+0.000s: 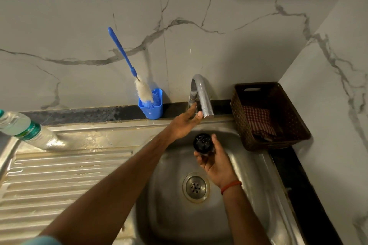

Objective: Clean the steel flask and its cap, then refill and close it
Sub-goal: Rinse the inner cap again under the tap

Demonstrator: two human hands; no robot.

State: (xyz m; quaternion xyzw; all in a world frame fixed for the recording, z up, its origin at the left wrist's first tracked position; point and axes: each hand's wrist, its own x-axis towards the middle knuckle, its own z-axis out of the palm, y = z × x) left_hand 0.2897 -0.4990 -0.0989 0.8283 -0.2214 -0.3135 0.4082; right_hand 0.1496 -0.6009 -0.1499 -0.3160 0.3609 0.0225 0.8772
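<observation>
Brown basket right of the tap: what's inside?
A red-and-white checked cloth lies inside the basket. Anything beneath the cloth is covered, and the near wall hides part of the floor.

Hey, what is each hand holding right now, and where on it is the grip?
The right hand grips the round black flask cap by its side wall. The left hand holds nothing; it reaches, fingers straight, toward the chrome tap.

The drainboard (69, 175) lies left of the basin (249, 165), with a bottle (25, 127) at its far left corner. On the ledge behind, a holder (152, 109) with a brush (127, 61) in it stands left of the tap (203, 95). A basket (288, 105) containing a cloth (258, 119) sits to the tap's right. The cap (202, 143), held in the right hand (215, 163), is over the basin.
</observation>
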